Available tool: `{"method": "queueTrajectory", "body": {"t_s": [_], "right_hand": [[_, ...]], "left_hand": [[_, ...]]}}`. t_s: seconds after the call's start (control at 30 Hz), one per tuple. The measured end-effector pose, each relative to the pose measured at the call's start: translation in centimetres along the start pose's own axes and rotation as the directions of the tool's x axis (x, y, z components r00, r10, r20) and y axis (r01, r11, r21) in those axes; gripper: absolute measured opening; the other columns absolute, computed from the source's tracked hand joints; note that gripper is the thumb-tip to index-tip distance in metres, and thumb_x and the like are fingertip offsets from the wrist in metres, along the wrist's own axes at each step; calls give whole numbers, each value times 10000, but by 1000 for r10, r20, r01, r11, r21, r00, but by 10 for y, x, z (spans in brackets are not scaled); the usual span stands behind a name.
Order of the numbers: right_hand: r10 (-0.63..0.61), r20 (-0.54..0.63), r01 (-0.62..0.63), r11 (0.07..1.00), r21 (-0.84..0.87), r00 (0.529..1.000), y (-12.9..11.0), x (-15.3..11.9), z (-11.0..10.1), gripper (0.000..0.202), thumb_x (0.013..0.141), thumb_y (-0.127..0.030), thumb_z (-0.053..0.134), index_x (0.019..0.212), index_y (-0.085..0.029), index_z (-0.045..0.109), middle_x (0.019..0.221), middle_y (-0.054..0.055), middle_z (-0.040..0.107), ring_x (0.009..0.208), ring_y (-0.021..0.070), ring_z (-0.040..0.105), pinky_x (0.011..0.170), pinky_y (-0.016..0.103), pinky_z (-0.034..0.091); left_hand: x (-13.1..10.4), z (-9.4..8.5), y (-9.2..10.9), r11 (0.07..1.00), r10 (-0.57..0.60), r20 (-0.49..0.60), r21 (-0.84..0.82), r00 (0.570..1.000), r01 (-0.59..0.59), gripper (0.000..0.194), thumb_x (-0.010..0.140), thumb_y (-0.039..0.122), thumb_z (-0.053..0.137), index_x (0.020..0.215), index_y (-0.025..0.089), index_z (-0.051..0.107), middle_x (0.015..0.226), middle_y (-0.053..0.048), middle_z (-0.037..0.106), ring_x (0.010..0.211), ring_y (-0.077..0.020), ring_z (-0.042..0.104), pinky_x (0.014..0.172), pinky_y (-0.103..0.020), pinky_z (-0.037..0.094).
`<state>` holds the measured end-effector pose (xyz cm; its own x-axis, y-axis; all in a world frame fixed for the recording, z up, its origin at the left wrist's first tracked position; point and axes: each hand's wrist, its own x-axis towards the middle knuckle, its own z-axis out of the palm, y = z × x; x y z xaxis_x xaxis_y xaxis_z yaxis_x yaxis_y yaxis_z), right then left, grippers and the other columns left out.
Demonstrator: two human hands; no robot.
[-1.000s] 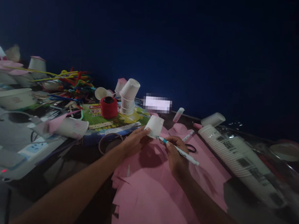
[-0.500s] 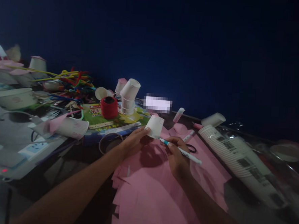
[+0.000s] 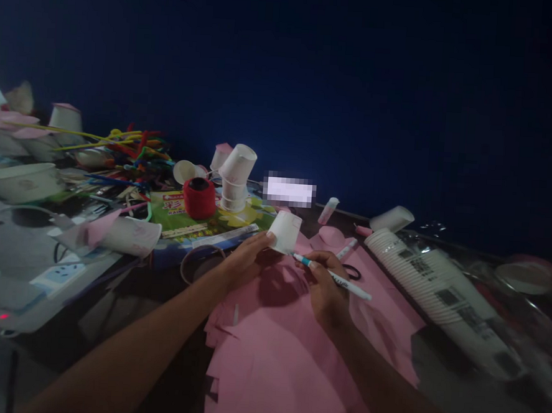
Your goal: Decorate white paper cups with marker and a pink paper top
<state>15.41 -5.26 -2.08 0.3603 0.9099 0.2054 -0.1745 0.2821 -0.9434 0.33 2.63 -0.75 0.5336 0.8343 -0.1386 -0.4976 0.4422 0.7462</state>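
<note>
A white paper cup [image 3: 286, 231] is gripped at its left side by my left hand [image 3: 249, 255], above pink paper sheets [image 3: 276, 350]. My right hand [image 3: 326, 287] pinches a white marker [image 3: 352, 288] with a blue-green band. The marker's tip is at the cup's lower edge; whether it touches is too small to tell. Just right of my right hand, a black ring-shaped handle [image 3: 352, 272] and another white marker [image 3: 347, 249] lie on the pink paper.
Stacked paper cups in plastic [image 3: 439, 297] lie at the right. Further left are a red yarn roll [image 3: 200, 198], upright stacked cups [image 3: 235, 178], a green package [image 3: 173, 209], coloured pipe cleaners [image 3: 143, 148] and a power strip [image 3: 61, 274]. A glue stick [image 3: 329, 211] stands behind.
The cup has turned slightly in my left hand and appears more upright. The whole view has shifted a little, moving the surroundings slightly left. My right hand keeps its hold on the marker.
</note>
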Motion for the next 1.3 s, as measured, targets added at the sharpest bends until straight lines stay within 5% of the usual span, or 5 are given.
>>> {"method": "queueTrajectory", "body": {"t_s": [0.77, 1.1, 1.3], "right_hand": [[-19, 21, 21, 995, -93, 1000, -3, -2, 1, 80, 793, -268, 597, 828, -206, 633, 733, -2, 641, 712, 158, 600, 686, 300, 459], [78, -91, -61, 982, 180, 993, -14, 2, 9, 90, 769, -291, 629, 817, -217, 611, 745, -18, 656, 747, 147, 643, 769, 330, 489], [46, -78, -34, 989, 142, 996, -9, 2, 6, 104, 817, -324, 611, 848, -225, 612, 753, -19, 648, 747, 134, 628, 781, 323, 486]], "left_hand": [[-1, 2, 1, 999, -35, 5, -14, 999, 35, 296, 831, 272, 592, 1059, 85, 617, 974, -148, 690, 799, -202, 657, 743, -321, 540], [-3, 8, 6, 988, -101, -41, -119, 994, 96, 327, 873, 273, 500, 1123, 75, 576, 974, -161, 694, 835, -237, 679, 811, -376, 526], [-8, 12, 11, 984, -139, -48, -118, 989, 133, 410, 893, 348, 453, 1142, 48, 582, 975, -193, 694, 866, -269, 681, 808, -386, 522]]}}
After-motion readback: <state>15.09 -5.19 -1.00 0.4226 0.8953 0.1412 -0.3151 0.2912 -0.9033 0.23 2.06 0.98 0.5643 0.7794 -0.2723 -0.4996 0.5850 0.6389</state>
